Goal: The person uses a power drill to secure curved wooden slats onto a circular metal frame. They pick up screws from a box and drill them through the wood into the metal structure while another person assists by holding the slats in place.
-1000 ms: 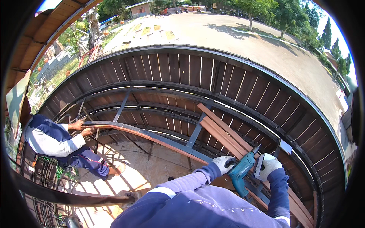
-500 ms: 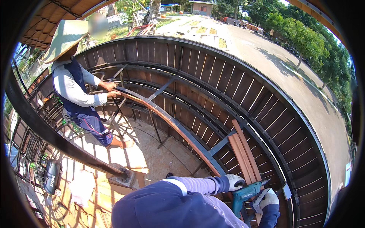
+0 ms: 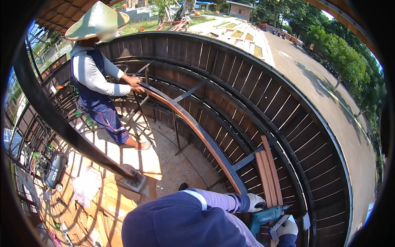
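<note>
Teal power drill [image 3: 265, 215] gripped by gloved right hand [image 3: 286, 227], bit toward reddish wooden slats [image 3: 268, 175]; gloved left hand [image 3: 256, 202] closed, steadying slat end.

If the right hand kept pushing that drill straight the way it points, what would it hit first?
The right hand holds a teal drill whose tip points at the light wooden slats on the dark metal frame. It would likely meet those slats first, though depth is hard to judge here.

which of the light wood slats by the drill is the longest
The right-hand slat: its upper end runs further up the frame than the two shorter slats beside it, above the teal drill.
</note>
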A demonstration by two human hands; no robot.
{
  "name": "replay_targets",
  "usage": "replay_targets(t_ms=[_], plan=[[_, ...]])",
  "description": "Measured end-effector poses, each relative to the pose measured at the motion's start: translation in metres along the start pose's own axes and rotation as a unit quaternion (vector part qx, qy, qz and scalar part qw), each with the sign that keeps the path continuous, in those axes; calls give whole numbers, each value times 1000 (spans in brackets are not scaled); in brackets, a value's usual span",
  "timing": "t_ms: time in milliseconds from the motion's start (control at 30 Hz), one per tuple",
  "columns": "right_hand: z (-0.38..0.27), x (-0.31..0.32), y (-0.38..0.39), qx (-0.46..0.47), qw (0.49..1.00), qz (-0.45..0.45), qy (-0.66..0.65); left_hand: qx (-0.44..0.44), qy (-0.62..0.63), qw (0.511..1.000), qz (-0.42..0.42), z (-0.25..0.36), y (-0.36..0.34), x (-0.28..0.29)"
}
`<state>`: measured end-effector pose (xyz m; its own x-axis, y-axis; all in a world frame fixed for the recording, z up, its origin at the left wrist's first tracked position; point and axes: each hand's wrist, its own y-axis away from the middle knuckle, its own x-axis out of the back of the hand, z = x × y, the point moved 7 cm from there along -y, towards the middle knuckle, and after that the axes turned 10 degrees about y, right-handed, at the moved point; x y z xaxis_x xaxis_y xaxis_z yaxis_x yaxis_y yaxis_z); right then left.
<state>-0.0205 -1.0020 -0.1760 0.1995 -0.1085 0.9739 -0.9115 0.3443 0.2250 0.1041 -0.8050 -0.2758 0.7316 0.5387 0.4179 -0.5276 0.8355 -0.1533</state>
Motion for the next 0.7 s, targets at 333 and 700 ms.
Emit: replay_targets(t_ms=[333,700], plan=[[24,-4,14,-35,992,120,0,1,-6,1000,4,1,0,-1],[2,6,25,-4,997,70,23,-11,6,1000,25,-8,0,-4]])
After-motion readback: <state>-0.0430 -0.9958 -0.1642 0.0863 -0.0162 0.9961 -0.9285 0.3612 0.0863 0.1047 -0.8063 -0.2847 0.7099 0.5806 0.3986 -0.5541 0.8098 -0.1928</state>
